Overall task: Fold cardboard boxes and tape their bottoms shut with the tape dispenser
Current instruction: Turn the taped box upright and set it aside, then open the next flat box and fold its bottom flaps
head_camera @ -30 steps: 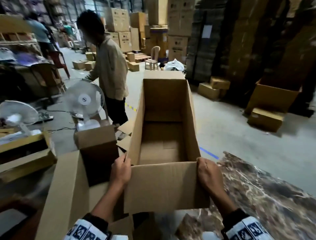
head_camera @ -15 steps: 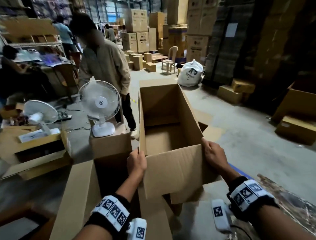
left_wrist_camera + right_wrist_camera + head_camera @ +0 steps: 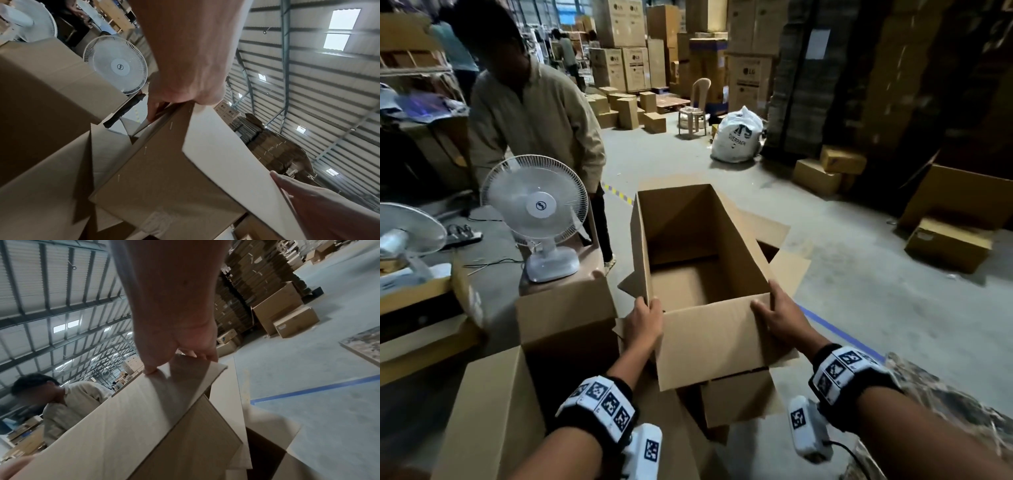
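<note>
Both hands hold the open cardboard box [image 3: 698, 274] at its near end. My left hand [image 3: 643, 325] grips the near-left corner, thumb hooked over the rim and fingers curled round the outer wall; in the left wrist view the fingers [image 3: 153, 110] press against that side panel. My right hand [image 3: 779, 317] grips the near-right corner, thumb lying along the top edge of the near flap, fingers wrapped down the outside.

I read the box as tipped away from me, mouth open toward the camera, its far end low over the concrete floor [image 3: 859, 291]. Compared with half a second ago it sits lower in the head view and my wrists reach further forward; one second ago it stood much steeper.

Just left of it, a second box [image 3: 565, 308] carries a white table fan [image 3: 537, 212]. Behind the fan a person [image 3: 534, 116] in a beige shirt leans forward. A white sack [image 3: 738, 138] and a plastic chair [image 3: 695, 106] stand well beyond.
</note>
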The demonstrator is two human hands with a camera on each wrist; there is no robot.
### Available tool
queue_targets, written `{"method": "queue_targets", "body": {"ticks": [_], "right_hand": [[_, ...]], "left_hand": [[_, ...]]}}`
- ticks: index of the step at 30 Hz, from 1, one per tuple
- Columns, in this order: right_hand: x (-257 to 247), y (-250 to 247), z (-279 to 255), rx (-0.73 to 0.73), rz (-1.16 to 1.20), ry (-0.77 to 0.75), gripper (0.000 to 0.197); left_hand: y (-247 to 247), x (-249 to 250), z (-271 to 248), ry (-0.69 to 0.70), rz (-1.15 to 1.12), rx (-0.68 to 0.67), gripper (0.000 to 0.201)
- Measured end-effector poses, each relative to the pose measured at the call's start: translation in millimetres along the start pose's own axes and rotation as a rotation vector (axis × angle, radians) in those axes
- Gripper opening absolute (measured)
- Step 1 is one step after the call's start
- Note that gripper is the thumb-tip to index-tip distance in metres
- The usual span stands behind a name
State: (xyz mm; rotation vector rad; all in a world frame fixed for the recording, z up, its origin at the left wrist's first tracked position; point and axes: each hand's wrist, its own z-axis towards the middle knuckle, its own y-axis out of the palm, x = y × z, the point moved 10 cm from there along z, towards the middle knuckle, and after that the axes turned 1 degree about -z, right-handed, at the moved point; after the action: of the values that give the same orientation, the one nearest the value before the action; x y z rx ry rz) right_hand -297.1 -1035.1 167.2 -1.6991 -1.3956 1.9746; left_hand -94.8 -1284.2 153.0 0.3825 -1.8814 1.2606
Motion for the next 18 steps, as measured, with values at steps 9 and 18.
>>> {"method": "queue_targets", "body": {"ticks": [9,18], "right_hand": [[-22,-44,-37,0.022,-0.083,-0.048,0.075],[16,-170,-252,0.491,0.255,-0.137,0.078]], "left_hand": [[-28,63,-29,0.294,0.129,0.068,0.065],[-28,169,-256,0.787,-0.254,0.004,0.059]]}}
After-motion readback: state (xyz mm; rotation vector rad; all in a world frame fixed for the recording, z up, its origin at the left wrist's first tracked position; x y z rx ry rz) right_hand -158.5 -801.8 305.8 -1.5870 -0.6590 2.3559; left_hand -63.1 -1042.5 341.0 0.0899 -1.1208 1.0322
